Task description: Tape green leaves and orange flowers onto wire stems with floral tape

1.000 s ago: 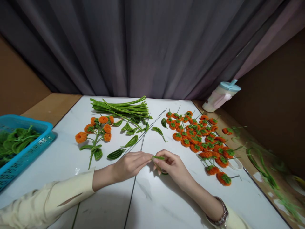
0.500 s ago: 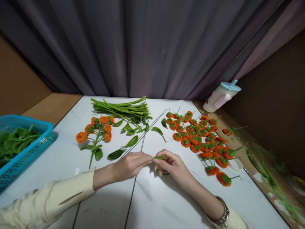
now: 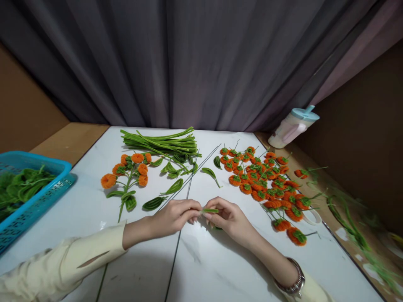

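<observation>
Sleeves (image 3: 91, 251): cream cloth, nearest to my camera; the left one is rumpled, with a slit near its cuff.
Band (image 3: 297, 285): silvery and beaded-looking, round the right wrist.
Table (image 3: 217, 268): white, smooth, marbled, crossed by thin dark lines; I cannot tell whether some are wires.
Left hand (image 3: 174, 216): low over the table, fingers pinched together on the left end of the strip, its very tip hidden from me.
Right hand (image 3: 229, 218): thumb and forefinger pinching the same strip, the other fingers curled beneath.
Strip (image 3: 210, 210): between the two hands, near the middle of my view; short, narrow, green.
Basket (image 3: 34, 209): blue plastic with pierced walls, at my left edge, full of looped green pieces (image 3: 28, 184).
Leaves (image 3: 174, 186): fuzzy, ribbed, pointed ovals; a dark one lies just beyond the left hand, crowding that side.
Ring (image 3: 319, 217): white, round, beside the heap.
Scraps (image 3: 354, 228): green, blurred, on the brown surface at my right.
Heap (image 3: 260, 184): ridged orange puffs with green caps and thin tails, overlapping, taking up the table beyond the right hand.
Spray (image 3: 142, 169): similar puffs on a branching green stem, lying beyond the left forearm.
Bundle (image 3: 160, 142): long, slim, fuzzy green stems, lying crosswise near the table's far edge.
Cup (image 3: 292, 128): pale, blue-lidded, with a pinkish handle, past the heap.
Curtain (image 3: 189, 63): dark grey cloth in upright folds, closing off my view behind everything.
</observation>
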`<action>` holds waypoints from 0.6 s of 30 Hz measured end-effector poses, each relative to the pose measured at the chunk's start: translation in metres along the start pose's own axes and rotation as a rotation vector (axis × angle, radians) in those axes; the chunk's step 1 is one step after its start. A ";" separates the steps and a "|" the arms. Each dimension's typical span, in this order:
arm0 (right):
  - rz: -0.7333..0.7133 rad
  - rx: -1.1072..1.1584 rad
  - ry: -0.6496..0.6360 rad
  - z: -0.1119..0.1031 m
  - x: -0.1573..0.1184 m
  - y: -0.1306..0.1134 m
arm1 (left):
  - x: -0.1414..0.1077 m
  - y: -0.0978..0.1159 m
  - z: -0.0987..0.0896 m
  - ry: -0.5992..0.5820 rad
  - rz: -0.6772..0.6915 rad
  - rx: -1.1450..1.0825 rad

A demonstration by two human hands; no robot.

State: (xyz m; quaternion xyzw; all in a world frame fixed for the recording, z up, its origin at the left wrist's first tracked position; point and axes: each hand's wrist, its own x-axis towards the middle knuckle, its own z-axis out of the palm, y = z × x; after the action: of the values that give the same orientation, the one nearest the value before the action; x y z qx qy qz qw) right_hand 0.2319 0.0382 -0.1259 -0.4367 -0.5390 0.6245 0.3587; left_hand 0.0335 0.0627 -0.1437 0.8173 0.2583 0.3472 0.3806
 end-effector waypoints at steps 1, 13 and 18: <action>-0.003 -0.013 0.003 0.000 0.000 0.000 | 0.000 0.000 0.000 -0.014 -0.054 -0.049; -0.053 -0.125 0.024 0.001 -0.002 -0.002 | -0.002 0.002 0.001 0.058 0.103 0.131; -0.047 -0.089 0.046 0.000 -0.002 -0.002 | -0.003 -0.001 0.002 0.139 0.183 0.213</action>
State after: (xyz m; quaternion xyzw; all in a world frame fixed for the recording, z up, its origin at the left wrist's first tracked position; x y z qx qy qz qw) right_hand 0.2321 0.0365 -0.1240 -0.4539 -0.5680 0.5810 0.3658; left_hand 0.0333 0.0604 -0.1462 0.8471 0.2438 0.4067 0.2400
